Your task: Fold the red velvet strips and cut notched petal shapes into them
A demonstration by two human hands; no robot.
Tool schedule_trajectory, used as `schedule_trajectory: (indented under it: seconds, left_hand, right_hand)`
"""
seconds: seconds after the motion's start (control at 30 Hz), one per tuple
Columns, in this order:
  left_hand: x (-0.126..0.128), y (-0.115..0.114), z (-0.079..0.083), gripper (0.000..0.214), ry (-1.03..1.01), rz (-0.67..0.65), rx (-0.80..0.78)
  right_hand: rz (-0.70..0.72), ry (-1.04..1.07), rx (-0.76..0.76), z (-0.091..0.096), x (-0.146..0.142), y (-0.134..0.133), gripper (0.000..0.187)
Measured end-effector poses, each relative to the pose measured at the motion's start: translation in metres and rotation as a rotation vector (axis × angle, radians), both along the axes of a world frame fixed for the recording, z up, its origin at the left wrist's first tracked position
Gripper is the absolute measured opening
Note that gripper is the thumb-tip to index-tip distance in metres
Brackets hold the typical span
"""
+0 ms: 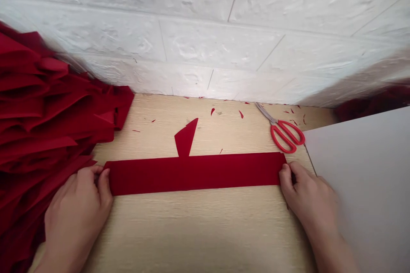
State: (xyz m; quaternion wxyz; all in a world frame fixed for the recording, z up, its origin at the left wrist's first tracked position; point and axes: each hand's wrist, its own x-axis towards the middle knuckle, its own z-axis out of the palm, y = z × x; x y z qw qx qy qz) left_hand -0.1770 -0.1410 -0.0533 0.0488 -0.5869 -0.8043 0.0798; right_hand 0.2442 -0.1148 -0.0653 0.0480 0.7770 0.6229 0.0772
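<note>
The left hand (75,213) is pinching one end of a red felt strip (192,174) while the right hand (307,196) is gripping the other, apparently keeping it flat and straight across the centre of the light wood desk (198,230), with red-handled scissors (283,134) lying within reach at upper right and a pile of red felt (41,106) bunching at far left

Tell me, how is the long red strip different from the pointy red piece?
The long red strip is far bigger than the pointy red piece. The strip is a straight band; the piece is a wedge. The left hand and right hand touch the strip's ends, not the piece. Both are deep red and lie on the wooden table.
</note>
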Motion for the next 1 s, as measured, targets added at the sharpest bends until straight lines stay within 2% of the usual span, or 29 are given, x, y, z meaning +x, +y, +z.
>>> schedule_trajectory:
  seconds: [0.13,0.3,0.53,0.67,0.77,0.87,1.0]
  left_hand:
    - [0.005,0.002,0.006,0.055,0.005,0.043,-0.050]
    - [0.010,0.007,0.015,0.051,0.015,0.110,-0.196]
    - [0.005,0.004,0.015,0.040,0.028,0.015,-0.119]
    - [0.008,0.008,0.022,0.042,0.092,0.031,-0.189]
    - [0.011,0.009,0.027,0.046,0.181,-0.018,-0.200]
    - [0.010,0.005,0.022,0.050,0.212,-0.063,-0.154]
    - [-0.001,-0.002,-0.002,0.050,0.088,-0.131,0.052]
  right_hand:
    - [-0.041,-0.006,-0.047,0.002,-0.002,0.003,0.028]
    - [-0.142,-0.014,-0.129,0.011,-0.012,0.009,0.029]
    - [-0.161,-0.061,-0.133,0.017,-0.022,0.013,0.027]
    - [-0.170,-0.080,-0.103,0.014,-0.025,0.009,0.027]
    - [-0.184,-0.077,-0.068,0.014,-0.028,0.006,0.027]
    - [-0.224,-0.059,-0.057,0.016,-0.031,0.004,0.027]
    - [-0.243,-0.011,-0.062,0.018,-0.032,0.003,0.027]
